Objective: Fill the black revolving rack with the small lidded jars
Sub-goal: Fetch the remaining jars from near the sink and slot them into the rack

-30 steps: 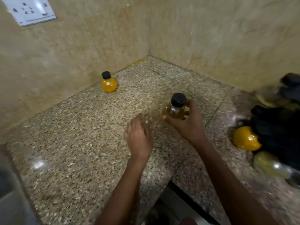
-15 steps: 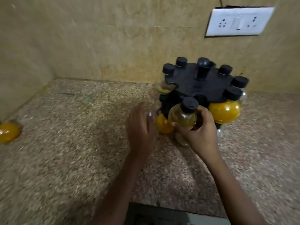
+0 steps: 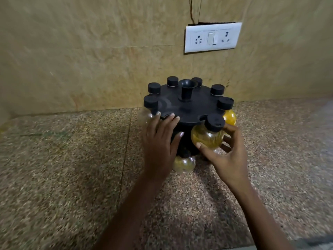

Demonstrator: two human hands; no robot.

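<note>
Granite counter; right hand clamps jar; left hand splayed, hiding rack edge.

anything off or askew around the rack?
Nothing spilled or damaged. The jar in the right hand sits tilted at the rack rim, apparently not yet seated. Left hand rests on the rim.

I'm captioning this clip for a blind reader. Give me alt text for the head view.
A right hand holds a small lidded jar at the front edge of a black revolving rack on a speckled counter. The left hand rests on the rack's rim.
</note>
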